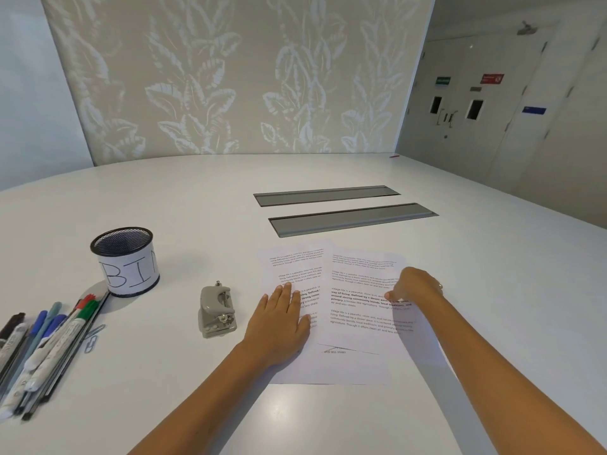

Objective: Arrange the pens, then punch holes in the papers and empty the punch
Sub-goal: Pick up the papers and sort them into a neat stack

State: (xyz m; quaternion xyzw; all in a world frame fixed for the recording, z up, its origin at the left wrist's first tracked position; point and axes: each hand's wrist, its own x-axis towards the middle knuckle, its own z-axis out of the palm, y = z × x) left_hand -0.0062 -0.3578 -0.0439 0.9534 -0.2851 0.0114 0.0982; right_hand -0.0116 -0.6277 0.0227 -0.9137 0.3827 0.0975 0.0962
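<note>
Left hand [279,318], lower centre of frame: fingers straight and together, pressed flat on the left edge of the papers [358,323], gripping nothing. Right hand [418,285], just right of centre: fingers bent down onto the top sheet, fingertips touching the print; whether pinching the sheet or only pressing cannot be told.

Papers lying flat on the white table [197,208] at centre frame, overlapping and fanned apart, long axis running from the lower frame edge up toward the two grey slots [348,208], text readable from the near side.

Probably squaring the sheets into one stack, ahead of punching. Pens [42,339] already bunched at the left edge, pointing up and right toward the mesh cup marked BIN [126,261]. Next move calls for aligned edges, then reaching for the hole punch [217,311], just left of the left hand, long axis up-frame.
</note>
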